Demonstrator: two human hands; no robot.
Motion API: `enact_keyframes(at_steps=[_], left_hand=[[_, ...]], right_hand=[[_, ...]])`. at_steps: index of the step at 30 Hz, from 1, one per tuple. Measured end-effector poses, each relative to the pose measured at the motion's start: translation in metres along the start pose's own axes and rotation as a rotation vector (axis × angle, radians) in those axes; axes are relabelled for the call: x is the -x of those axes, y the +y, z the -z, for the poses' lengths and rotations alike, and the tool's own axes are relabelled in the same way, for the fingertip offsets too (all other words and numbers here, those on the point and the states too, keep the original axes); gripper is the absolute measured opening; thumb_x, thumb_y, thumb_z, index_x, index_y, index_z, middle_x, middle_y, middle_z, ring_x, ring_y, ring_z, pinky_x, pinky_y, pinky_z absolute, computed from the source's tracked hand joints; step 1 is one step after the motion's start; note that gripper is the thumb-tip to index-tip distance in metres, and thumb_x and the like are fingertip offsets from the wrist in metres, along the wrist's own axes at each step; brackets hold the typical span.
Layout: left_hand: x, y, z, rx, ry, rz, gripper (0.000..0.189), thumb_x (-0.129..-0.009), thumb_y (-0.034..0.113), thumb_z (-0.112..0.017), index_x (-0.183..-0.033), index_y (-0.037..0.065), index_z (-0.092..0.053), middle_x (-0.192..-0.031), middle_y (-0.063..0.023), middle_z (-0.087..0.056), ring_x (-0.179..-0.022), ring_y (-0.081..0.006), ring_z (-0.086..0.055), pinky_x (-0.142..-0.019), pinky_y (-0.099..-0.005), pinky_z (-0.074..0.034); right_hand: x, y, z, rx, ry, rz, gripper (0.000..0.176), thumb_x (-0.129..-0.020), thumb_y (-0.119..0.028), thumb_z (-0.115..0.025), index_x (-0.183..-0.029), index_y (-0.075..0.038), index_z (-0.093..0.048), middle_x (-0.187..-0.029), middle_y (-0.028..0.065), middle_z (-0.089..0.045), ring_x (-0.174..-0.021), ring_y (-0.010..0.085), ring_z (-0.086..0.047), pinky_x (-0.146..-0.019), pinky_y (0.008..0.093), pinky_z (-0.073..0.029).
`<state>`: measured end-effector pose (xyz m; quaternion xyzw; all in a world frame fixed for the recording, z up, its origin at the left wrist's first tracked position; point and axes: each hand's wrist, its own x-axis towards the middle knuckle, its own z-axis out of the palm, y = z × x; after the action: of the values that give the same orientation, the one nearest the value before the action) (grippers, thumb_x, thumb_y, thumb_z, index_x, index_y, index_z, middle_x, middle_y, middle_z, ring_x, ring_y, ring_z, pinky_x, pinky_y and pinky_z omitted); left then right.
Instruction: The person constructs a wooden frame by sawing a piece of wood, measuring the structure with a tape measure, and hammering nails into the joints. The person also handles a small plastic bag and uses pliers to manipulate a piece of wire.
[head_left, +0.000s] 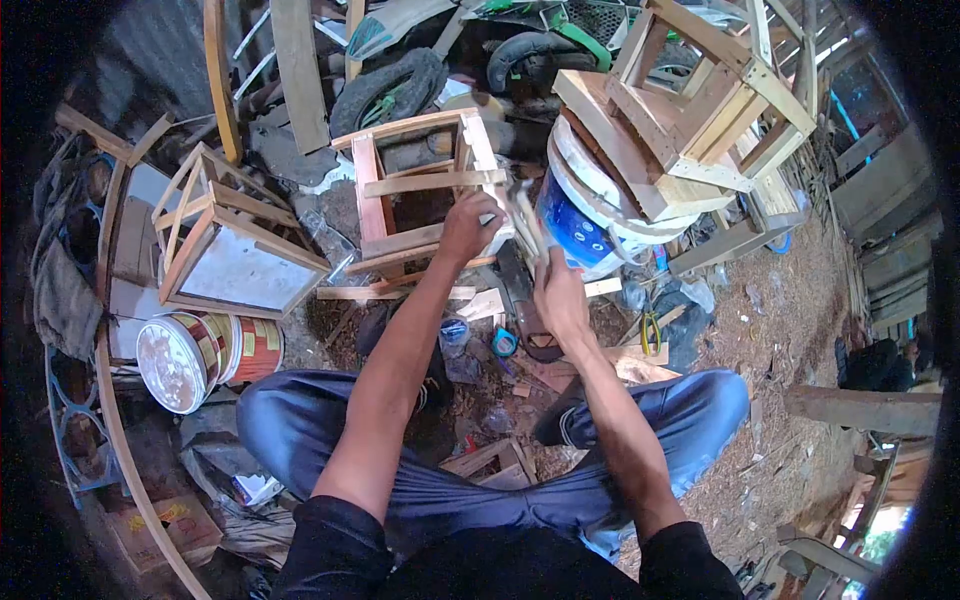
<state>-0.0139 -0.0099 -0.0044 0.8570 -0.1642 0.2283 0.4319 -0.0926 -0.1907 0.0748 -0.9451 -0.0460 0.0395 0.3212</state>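
My right hand [560, 296] grips the handle of a hammer [527, 218], whose head, smeared by motion, is up beside the right end of a small wooden frame [378, 240]. My left hand [468, 227] is closed at the frame's near right corner, fingertips pinched together; what they hold is too small to make out. Just beyond the left hand, a thin wooden slat [420, 184] lies across the frame. A handsaw [540, 345] rests below the right hand, next to a blue tape measure [504, 342].
At the right, a blue and white bucket [572, 222] bears a board and a second wooden frame [690, 110]. Another frame with a pale panel [240, 262] stands left, above a paint bucket [172, 365]. Yellow-handled pliers or scissors [651, 334] lie on the ground. Tyres [390, 92] lie behind.
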Motion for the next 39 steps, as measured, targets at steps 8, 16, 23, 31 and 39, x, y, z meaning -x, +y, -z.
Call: enact_keyframes(at_steps=[8,16,23,31,39], left_hand=[[-0.006,-0.008,-0.003,0.018,0.02,0.011,0.009,-0.07,0.009,-0.07,-0.071,0.005,-0.062,-0.078,-0.0094,-0.061,-0.081,-0.0304,-0.059,-0.076,-0.039,-0.047],[-0.001,-0.013,-0.004,0.027,0.02,-0.018,0.01,-0.069,0.008,-0.071,-0.074,0.007,-0.062,-0.082,-0.0085,-0.063,-0.082,-0.0286,-0.059,-0.075,-0.038,-0.046],[-0.002,-0.005,0.0,0.033,-0.007,0.003,0.012,-0.069,0.008,-0.07,-0.077,0.007,-0.061,-0.083,-0.0085,-0.062,-0.084,-0.0284,-0.058,-0.081,-0.0379,-0.044],[-0.004,0.009,0.023,-0.34,-0.247,-0.055,0.027,-0.075,0.018,-0.067,-0.1,0.011,-0.058,-0.106,-0.0105,-0.054,-0.104,-0.0309,-0.051,-0.092,-0.043,-0.037],[0.018,0.014,0.033,-0.648,-0.101,-0.089,0.048,-0.086,0.038,-0.054,-0.116,0.0,-0.05,-0.112,-0.0184,-0.052,-0.108,-0.0336,-0.048,-0.099,-0.0472,-0.033]], right_hand=[[-0.001,0.019,-0.013,0.031,-0.024,-0.007,0.019,-0.092,-0.017,-0.048,-0.097,0.001,-0.047,-0.071,0.0323,-0.058,-0.072,0.0516,-0.056,-0.06,0.0567,-0.044],[-0.001,0.016,-0.009,0.018,-0.045,0.022,0.02,-0.089,-0.014,-0.051,-0.101,0.001,-0.048,-0.076,0.0332,-0.059,-0.075,0.0504,-0.058,-0.064,0.056,-0.045],[-0.004,0.006,0.004,-0.186,0.032,-0.039,0.026,-0.089,-0.015,-0.051,-0.099,0.009,-0.053,-0.078,0.0336,-0.058,-0.08,0.0497,-0.057,-0.07,0.0523,-0.044],[-0.006,0.006,0.022,-0.215,0.063,-0.097,0.027,-0.09,-0.016,-0.051,-0.096,0.009,-0.054,-0.076,0.0323,-0.059,-0.078,0.0492,-0.058,-0.069,0.0516,-0.045],[-0.006,0.018,0.017,-0.207,0.075,0.005,0.03,-0.092,-0.02,-0.049,-0.105,0.008,-0.054,-0.085,0.0343,-0.059,-0.086,0.0485,-0.059,-0.073,0.0483,-0.046]])
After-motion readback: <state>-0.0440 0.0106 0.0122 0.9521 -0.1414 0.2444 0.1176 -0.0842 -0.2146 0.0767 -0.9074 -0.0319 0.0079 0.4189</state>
